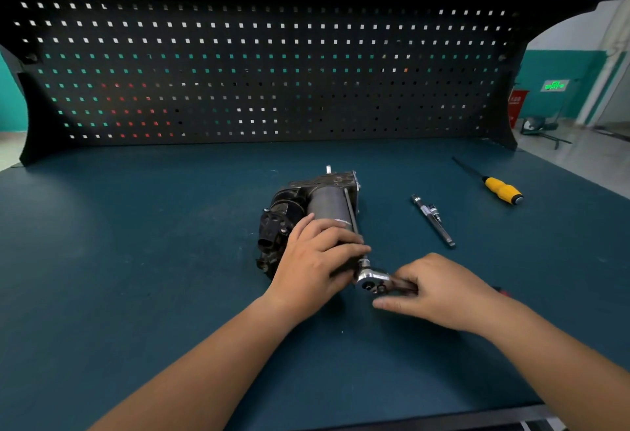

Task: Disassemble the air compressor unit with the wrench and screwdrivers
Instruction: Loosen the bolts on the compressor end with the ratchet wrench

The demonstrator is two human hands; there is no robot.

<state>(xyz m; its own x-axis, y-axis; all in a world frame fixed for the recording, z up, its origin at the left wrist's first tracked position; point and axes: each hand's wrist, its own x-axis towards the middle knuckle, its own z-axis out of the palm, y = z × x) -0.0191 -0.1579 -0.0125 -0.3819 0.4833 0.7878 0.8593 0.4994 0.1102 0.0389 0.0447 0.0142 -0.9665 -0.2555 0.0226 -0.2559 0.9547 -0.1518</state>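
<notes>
The air compressor unit [313,207], dark metal with a grey cylinder, lies on the blue bench mat at the centre. My left hand [317,260] grips its near end, fingers curled over the cylinder. A chrome ratchet wrench [371,279] sits with its head at the near end of a long bolt running along the unit's right side. My right hand [439,292] holds the wrench handle, which is mostly hidden under the fingers. A yellow-handled screwdriver [501,188] lies at the far right.
A long removed bolt or thin driver with small metal parts [433,219] lies right of the unit. A black pegboard [266,69] rises behind the bench. The mat's [136,260] near edge runs along the bottom, its right edge beside an open floor.
</notes>
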